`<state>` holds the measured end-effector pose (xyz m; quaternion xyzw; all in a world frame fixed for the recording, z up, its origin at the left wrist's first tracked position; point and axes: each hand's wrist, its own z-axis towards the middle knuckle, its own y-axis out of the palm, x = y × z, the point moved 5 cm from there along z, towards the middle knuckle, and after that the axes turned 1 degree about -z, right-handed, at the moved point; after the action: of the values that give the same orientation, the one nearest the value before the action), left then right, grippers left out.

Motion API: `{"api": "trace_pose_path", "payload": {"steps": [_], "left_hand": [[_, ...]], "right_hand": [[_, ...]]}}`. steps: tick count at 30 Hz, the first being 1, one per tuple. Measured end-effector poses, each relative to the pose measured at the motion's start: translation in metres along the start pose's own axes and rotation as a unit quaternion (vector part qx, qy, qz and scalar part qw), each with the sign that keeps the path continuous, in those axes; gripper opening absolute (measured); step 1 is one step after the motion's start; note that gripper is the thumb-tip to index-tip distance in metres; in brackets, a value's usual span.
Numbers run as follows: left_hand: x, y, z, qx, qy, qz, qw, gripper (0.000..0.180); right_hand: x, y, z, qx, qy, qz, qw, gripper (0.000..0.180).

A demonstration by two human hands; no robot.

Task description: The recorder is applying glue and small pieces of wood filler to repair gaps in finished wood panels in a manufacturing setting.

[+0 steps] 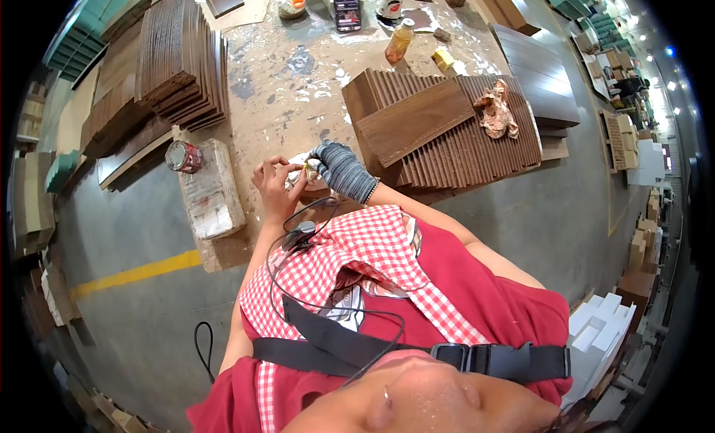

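Here, both hands met just above the near edge of the bench (275, 75), close in front of the person's chest. The left hand (274, 185) was bare, its fingers pinched shut on a small pale object (304, 169) with a touch of yellow; what exactly it was could not be told, since the fingers hid most of it. The right hand (341, 169), in a grey striped work glove, closed its grip on the same small object from the other side, so the two hands touched around it.

Just beside the left hand lay a paint-crusted wooden block (211, 191), with a small red tin can (183, 156) resting against its far end. To the right of the gloved hand sat a stack of dark brown grooved wooden panels (477, 146), a flat brown board (417, 120) lying on top and a crumpled stained rag (496, 111) near its far corner. Another pile of grooved panels (182, 60) stood on the left of the bench. Farther off were a small amber bottle (400, 42) and a phone (346, 7) lying face up.
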<state>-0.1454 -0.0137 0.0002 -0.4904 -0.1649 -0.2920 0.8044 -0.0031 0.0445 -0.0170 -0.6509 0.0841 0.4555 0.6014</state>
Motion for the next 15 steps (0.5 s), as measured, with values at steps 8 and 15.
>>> {"api": "trace_pose_path", "payload": {"steps": [8,15], "left_hand": [[-0.004,-0.006,-0.010,0.017,-0.015,0.001,1.000,0.010],[-0.014,-0.007,-0.020,0.011,-0.048,-0.012,0.999,0.012]], "right_hand": [[0.010,0.031,-0.021,0.142,0.069,0.229,0.960,0.013],[0.016,0.016,0.005,-0.105,0.050,0.081,0.990,0.021]]}}
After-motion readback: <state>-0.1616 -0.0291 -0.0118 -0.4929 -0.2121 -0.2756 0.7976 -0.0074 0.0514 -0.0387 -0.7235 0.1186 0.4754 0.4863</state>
